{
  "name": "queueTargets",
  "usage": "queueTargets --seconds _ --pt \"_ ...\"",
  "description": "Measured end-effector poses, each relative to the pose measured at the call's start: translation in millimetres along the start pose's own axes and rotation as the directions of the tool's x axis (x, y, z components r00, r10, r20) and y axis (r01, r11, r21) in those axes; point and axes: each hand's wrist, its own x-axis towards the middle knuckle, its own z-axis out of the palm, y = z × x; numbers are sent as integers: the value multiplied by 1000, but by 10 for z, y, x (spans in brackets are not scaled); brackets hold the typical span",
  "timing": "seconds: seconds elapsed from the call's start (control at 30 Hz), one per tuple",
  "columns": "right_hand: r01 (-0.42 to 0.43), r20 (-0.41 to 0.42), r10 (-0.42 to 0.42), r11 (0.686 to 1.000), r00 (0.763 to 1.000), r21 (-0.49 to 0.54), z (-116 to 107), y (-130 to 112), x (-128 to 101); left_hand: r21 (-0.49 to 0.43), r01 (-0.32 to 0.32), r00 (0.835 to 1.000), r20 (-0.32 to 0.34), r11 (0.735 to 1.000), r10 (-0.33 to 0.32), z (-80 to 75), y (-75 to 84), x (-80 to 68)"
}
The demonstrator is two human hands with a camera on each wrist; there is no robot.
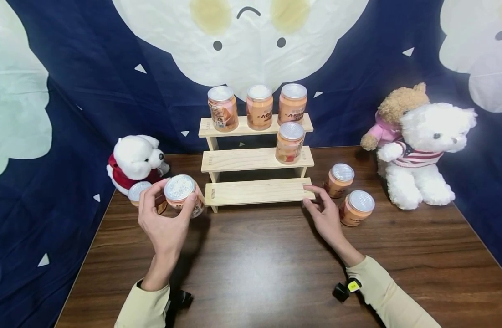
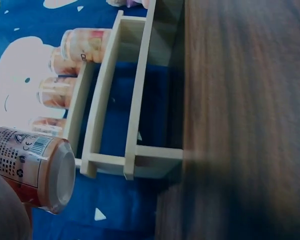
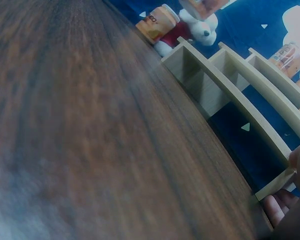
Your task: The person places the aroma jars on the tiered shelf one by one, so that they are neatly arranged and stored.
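My left hand (image 1: 162, 228) grips an orange-filled jar (image 1: 181, 191) with a silvery lid, thumb and fingers round its sides. It is raised off the table at the left end of the stepped wooden rack (image 1: 255, 192); the left wrist view shows its printed label and pale base. At the rack's other end, my right hand (image 1: 326, 221) holds the corner of the lowest step between thumb and fingers. Three jars stand along the top step, among them a middle one (image 1: 259, 108). Another jar (image 1: 290, 143) stands at the right of the middle step.
Behind my left hand a jar (image 1: 138, 191) is partly hidden beside a white plush bear (image 1: 136, 157) in red. Two jars, a rear one (image 1: 340, 179) and a front one (image 1: 357, 208), stand right of the rack. Farther right sit a white bear (image 1: 427, 150) and a brown plush toy (image 1: 402, 105).
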Motion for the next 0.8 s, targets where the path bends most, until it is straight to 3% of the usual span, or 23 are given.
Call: queueTargets --seconds 0.27,0.8 --pt "-3 -4 3 1000 1000 3 9 10 3 -25 -5 998 58 1000 6 185 -191 54" --pt "-12 -7 12 1000 1000 -6 9 -2 -1 -166 42 988 153 985 -17 702 -2 55"
